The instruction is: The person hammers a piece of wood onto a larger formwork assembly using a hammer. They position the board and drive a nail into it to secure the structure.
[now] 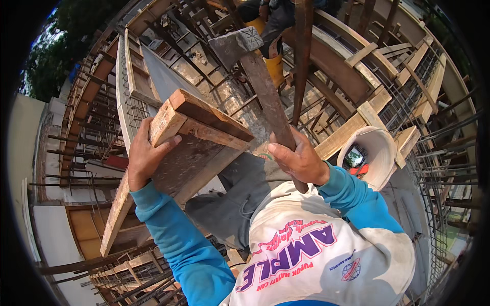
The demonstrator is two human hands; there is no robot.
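My left hand point(145, 153) is closed around the edge of a wooden formwork panel point(194, 158), with its thumb on the near side of the frame. Thick timber strips border the dirty, brown board, which is tilted in front of my legs. My right hand point(300, 157) wraps around the lower part of a hammer's wooden handle point(268, 92). The hammer stands raised, its heavy grey metal head point(236, 45) up and apart from the panel. One end of that head flares out like a blade; the other is blunt and scored.
A white bucket point(377, 158) holding something dark and red stands at my right. Behind the hammer is another person's yellow boot point(274, 69). A rusty upright post point(302, 56) rises close to the hammer. Rebar point(444, 173) and timber forms point(352, 135) surround me.
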